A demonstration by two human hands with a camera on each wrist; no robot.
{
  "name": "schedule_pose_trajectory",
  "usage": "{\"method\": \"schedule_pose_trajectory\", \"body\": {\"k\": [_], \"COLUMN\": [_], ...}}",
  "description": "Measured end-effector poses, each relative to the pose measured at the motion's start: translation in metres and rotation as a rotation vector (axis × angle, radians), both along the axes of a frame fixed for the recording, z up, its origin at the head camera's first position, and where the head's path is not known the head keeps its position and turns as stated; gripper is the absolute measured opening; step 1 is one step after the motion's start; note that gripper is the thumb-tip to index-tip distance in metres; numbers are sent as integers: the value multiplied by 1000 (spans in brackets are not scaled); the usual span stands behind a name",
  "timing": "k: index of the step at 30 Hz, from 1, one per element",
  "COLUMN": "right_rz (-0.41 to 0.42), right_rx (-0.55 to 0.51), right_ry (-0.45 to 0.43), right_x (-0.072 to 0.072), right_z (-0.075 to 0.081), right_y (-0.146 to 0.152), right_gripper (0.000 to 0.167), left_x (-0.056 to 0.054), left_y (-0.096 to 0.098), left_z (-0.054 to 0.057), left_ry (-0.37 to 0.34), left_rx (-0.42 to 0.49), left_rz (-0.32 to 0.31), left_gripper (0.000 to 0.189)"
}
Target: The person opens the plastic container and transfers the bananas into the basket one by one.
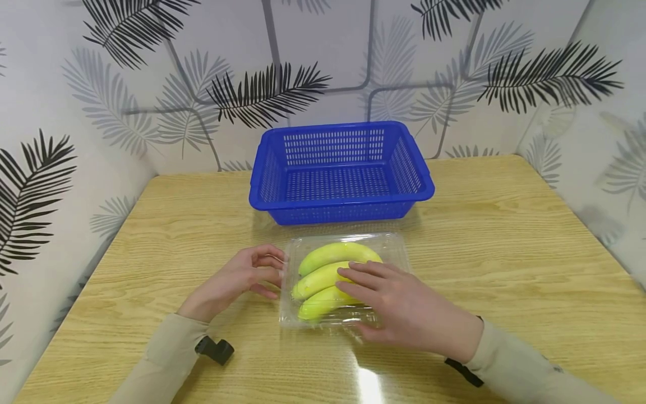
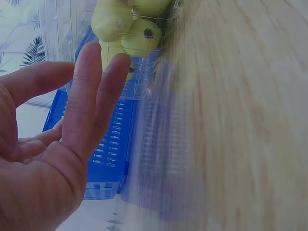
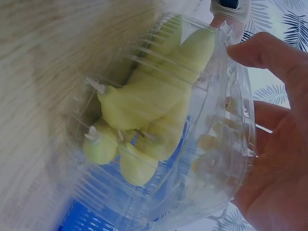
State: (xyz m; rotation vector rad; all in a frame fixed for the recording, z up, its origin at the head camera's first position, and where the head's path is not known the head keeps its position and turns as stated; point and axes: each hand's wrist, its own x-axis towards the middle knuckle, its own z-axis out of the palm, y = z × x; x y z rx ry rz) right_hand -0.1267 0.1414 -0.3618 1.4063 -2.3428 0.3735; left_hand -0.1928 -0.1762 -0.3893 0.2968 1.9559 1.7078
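A clear plastic clamshell box (image 1: 398, 245) lies on the table with several yellow-green bananas (image 1: 339, 253) inside, seen through its lid. My right hand (image 1: 407, 303) rests over the box's right part, fingers stretched across the top. In the right wrist view its thumb (image 3: 255, 52) lies along the lid's edge. Beside the box's left side is my left hand (image 1: 248, 273), fingers loosely bent and fingertips close to the wall. The left wrist view shows those fingers (image 2: 82, 96) spread, holding nothing, with banana ends behind them.
A blue perforated plastic basket (image 1: 343, 212) stands just behind the box, with nothing in it. The wooden table (image 1: 504, 224) meets walls with a leaf pattern at the back and sides. Each wrist wears a dark strap (image 1: 214, 350).
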Motion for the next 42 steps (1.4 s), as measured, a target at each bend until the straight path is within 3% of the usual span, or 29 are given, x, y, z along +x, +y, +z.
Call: {"method": "schedule_pose_trajectory", "body": {"k": [6,20,33,42], "right_rz": [3,-27,-63,-38], "right_rx": [31,-7,-26,-54], "right_ry": [-2,23,23,44], "right_x": [0,1,1,-4], "right_z": [2,-1,-5,-6], "right_y": [1,-2,-5,-5], "right_gripper": [63,66,58,60], "left_x": [0,0,1,2], "left_y": [0,1,2,3], "left_z": [0,1,1,1], "left_ry": [7,5,-8,-10], "left_rx": [-11,-2,-5,0], "left_rz": [-2,1,12,13], "left_gripper": [46,46,46,47]}}
